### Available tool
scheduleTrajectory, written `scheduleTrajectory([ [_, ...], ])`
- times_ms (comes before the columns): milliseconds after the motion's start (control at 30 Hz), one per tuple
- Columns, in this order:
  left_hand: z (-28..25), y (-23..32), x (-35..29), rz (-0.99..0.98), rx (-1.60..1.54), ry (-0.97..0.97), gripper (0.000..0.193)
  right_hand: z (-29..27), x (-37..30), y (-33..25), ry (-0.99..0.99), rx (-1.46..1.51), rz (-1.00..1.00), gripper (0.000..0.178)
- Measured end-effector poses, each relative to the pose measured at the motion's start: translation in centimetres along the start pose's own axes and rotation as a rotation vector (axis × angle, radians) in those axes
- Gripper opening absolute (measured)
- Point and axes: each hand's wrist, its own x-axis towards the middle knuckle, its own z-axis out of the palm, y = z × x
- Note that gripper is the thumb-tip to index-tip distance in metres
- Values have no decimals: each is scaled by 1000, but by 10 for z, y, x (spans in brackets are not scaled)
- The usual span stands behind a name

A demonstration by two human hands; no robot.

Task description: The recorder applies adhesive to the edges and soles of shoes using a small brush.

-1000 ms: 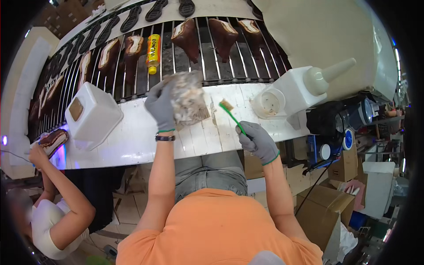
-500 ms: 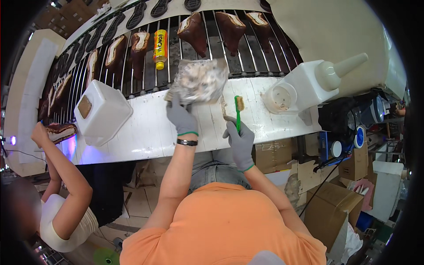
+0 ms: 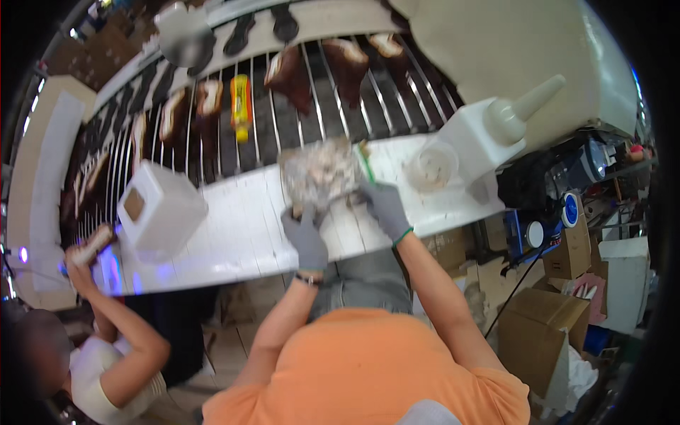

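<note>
In grey gloves, both my hands are over the white work ledge (image 3: 234, 219). My left hand (image 3: 306, 239) grips the near edge of a square slab (image 3: 320, 172) with a rough, whitish, smeared top. My right hand (image 3: 384, 207), fingers closed round a green-handled brush (image 3: 367, 164), is at the slab's right side. The brush lies close along that edge; its bristles are blurred. To the right stands a clear plastic cup (image 3: 433, 168) with residue inside, next to a white squeeze bottle (image 3: 485, 138) with a long nozzle.
Behind the ledge, a roller conveyor (image 3: 258, 145) carries several brown shoe uppers (image 3: 289, 76) and a yellow bottle (image 3: 241, 106). Black soles (image 3: 285, 25) line the far shelf. A white container (image 3: 161, 210) stands at left. Farther left, a co-worker's hand (image 3: 81, 273) holds a shoe upper.
The slab has come nearer to me and lower. My right hand and the brush have moved in beside it. A blurred white object now shows at the far left. The view has tilted.
</note>
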Motion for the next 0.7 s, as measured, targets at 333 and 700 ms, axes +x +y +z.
scheduleTrajectory([
  [333,-66,29,-17,289,314,-353,16,-118,57,-195,-430,97,-109,30],
  [700,-78,31,-17,445,572,-173,21,-369,150,-409,707,213,-1182,30],
])
